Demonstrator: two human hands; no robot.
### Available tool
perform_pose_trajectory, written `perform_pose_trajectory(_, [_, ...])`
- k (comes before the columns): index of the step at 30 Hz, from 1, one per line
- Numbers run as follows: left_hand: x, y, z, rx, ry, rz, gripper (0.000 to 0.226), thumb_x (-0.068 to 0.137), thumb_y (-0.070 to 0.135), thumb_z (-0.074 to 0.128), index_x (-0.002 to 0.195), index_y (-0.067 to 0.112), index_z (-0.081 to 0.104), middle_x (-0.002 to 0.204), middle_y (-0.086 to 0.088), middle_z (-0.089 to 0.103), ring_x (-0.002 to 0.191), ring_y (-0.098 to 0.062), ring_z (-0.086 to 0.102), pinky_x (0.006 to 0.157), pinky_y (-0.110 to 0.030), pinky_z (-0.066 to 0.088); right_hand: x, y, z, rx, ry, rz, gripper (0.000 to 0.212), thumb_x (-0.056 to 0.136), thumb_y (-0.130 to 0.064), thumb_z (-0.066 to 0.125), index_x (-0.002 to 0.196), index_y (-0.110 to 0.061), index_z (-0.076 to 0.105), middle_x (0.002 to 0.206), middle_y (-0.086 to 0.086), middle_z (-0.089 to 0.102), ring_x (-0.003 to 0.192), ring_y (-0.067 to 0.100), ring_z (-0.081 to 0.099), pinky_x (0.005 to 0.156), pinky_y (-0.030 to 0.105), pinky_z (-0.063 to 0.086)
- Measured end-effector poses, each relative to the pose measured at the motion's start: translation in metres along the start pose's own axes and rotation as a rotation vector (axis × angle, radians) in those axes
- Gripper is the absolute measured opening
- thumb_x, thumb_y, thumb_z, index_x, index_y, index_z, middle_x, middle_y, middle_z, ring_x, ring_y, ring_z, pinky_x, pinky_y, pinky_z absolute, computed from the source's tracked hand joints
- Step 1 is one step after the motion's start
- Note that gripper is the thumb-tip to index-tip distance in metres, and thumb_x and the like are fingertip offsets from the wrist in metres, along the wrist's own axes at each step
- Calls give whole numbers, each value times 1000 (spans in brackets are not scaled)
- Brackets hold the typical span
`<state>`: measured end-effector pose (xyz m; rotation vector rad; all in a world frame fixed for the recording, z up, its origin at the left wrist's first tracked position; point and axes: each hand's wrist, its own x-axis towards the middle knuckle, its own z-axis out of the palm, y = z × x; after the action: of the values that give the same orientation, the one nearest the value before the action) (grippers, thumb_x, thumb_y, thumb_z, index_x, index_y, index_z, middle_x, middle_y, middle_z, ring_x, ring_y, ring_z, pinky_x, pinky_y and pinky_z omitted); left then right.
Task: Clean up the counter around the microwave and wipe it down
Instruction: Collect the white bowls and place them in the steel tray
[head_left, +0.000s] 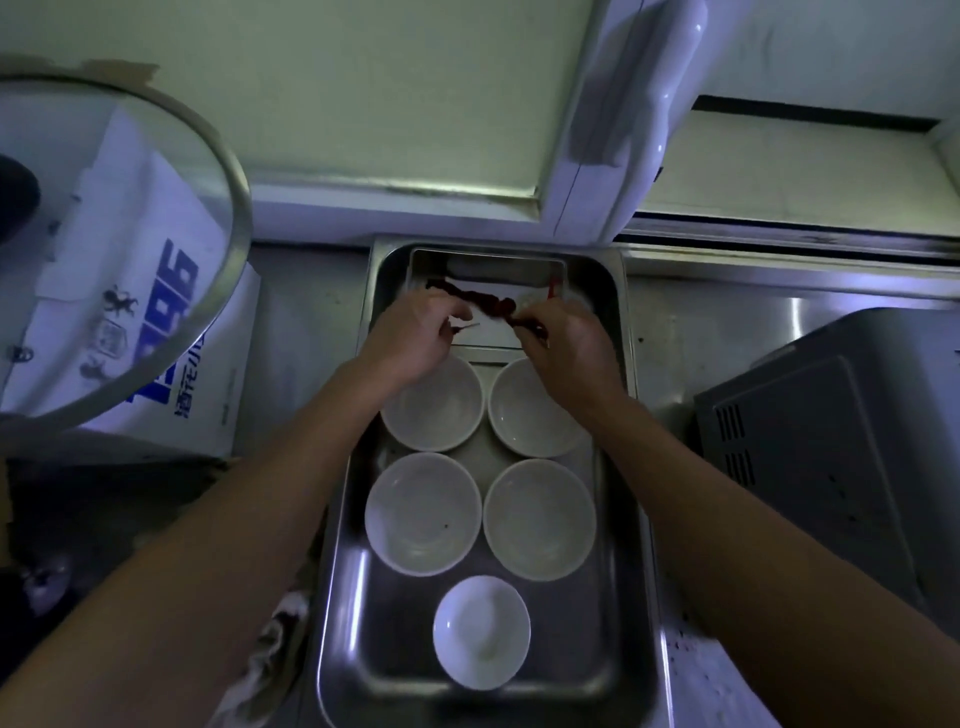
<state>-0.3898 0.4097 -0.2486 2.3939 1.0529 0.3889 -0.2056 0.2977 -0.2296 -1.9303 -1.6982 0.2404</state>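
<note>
A deep steel tray (353, 587) lies on the steel counter (691, 332) and holds several white bowls (423, 512). At the tray's far end sits a white rectangular dish (488, 340) with dark red meat skewers (491, 304) across it. My left hand (410, 335) reaches over that dish, fingers curled, pinching a thin skewer stick. My right hand (563, 340) grips the other end of a dark red skewer. The grey microwave (821, 447) stands to the right of the tray.
A glass pot lid (156, 249) leans over a white cardboard box with blue print (171, 322) at the left. A white appliance part (623, 119) hangs above the tray's far end. A crumpled cloth (270, 654) lies by the tray's near left edge.
</note>
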Motion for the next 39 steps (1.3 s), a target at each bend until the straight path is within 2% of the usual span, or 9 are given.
perform_pose_trajectory(9, [-28, -13, 7, 86, 57, 238, 34, 80, 0, 49, 101, 7, 75, 99, -9, 75, 93, -29, 69, 77, -43, 59, 37, 5, 35, -133, -156, -57, 16, 89, -13, 66, 101, -13, 77, 93, 8, 74, 84, 26, 66, 73, 36, 53])
perform_pose_trajectory(14, [-36, -12, 10, 135, 80, 288, 37, 80, 5, 44, 103, 6, 73, 100, -10, 74, 88, -31, 70, 74, -42, 57, 32, 3, 32, -146, -261, -6, 33, 94, -18, 61, 127, -16, 66, 124, 8, 68, 115, 28, 61, 96, 46, 50])
perform_pose_trajectory(18, [-45, -2, 9, 205, 45, 205, 34, 85, 11, 48, 112, 11, 69, 113, -8, 71, 104, -31, 66, 84, -44, 51, 10, -7, 8, -143, -215, -7, 36, 94, -19, 62, 130, -15, 63, 129, 8, 65, 117, 27, 59, 98, 48, 48])
perform_pose_trajectory(21, [-56, 16, 5, 227, -21, 160, 35, 91, 16, 53, 124, 12, 65, 130, -8, 64, 122, -29, 57, 95, -47, 45, -20, -17, -13, -163, -225, 27, 36, 95, -20, 62, 131, -16, 61, 132, 6, 64, 118, 26, 59, 97, 49, 50])
perform_pose_trajectory(25, [-80, 45, 0, 238, -83, 117, 39, 100, 30, 44, 134, 15, 57, 140, -6, 57, 132, -24, 49, 105, -49, 42, -69, -31, -41, -190, -287, 105, 39, 96, -23, 59, 135, -20, 57, 138, 3, 60, 124, 22, 56, 103, 40, 46])
perform_pose_trajectory(28, [-103, 73, -4, 193, -124, 103, 40, 99, 30, 46, 136, 16, 57, 138, -5, 60, 129, -25, 51, 102, -50, 44, -113, -42, -58, -161, -300, 150, 39, 95, -23, 61, 134, -18, 60, 137, 4, 62, 122, 24, 57, 101, 37, 46])
perform_pose_trajectory(32, [-141, 114, 4, 162, -106, 149, 34, 97, 28, 52, 127, 16, 63, 127, -5, 67, 115, -28, 60, 90, -49, 50, -185, -47, -75, -62, -304, 216, 36, 92, -21, 62, 128, -17, 64, 126, 5, 66, 110, 28, 61, 92, 44, 51])
perform_pose_trajectory(36, [-181, 171, 28, 135, -130, 262, 39, 93, 33, 41, 110, 14, 70, 111, -5, 72, 102, -29, 66, 83, -42, 54, -263, -47, -96, -40, -226, 282, 30, 95, -25, 57, 123, -16, 65, 119, 5, 66, 105, 27, 62, 85, 41, 53])
perform_pose_trajectory(39, [-209, 214, 53, 159, -152, 299, 43, 94, 34, 37, 110, 14, 71, 108, -5, 73, 101, -30, 65, 80, -45, 54, -321, -34, -113, -41, -208, 284, 28, 92, -29, 51, 112, -17, 67, 110, 5, 68, 97, 32, 64, 77, 46, 55])
